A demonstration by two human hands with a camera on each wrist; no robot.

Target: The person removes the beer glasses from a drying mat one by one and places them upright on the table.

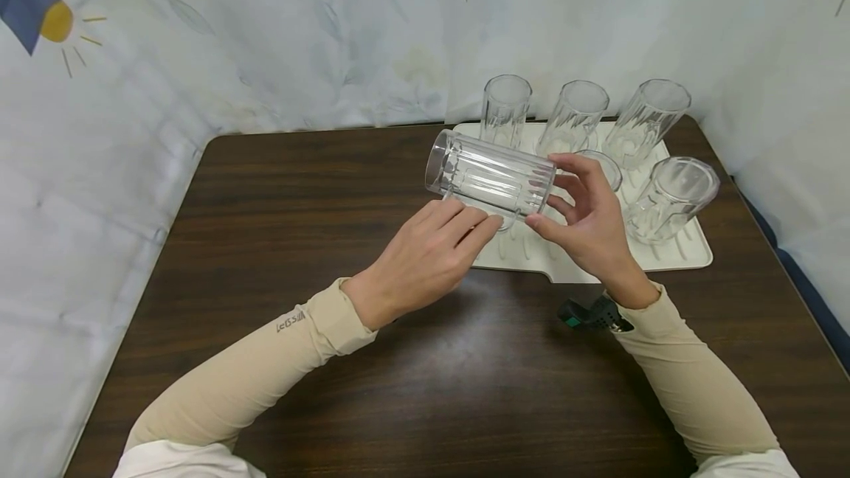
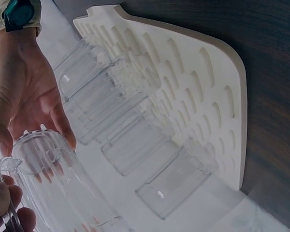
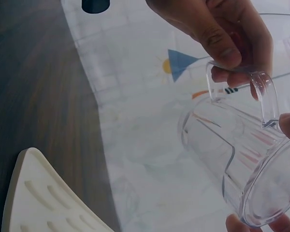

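A clear, fluted glass mug (image 1: 494,175) lies tilted on its side in the air, above the front left of a white drying mat (image 1: 690,253). My left hand (image 1: 432,257) grips its handle (image 3: 268,99), the fingers curled through it. At the mug's right end, my right hand (image 1: 587,216) holds the base with the thumb on the near edge and the fingers spread around the far side. In the left wrist view, the right palm (image 2: 31,96) faces the mug's end.
Several more clear glasses stand on the mat, among them a back left glass (image 1: 507,109), a back right glass (image 1: 647,120) and a front right glass (image 1: 674,198). They are close to the right hand. The dark wooden table (image 1: 299,205) meets a patterned white curtain (image 1: 299,43) behind.
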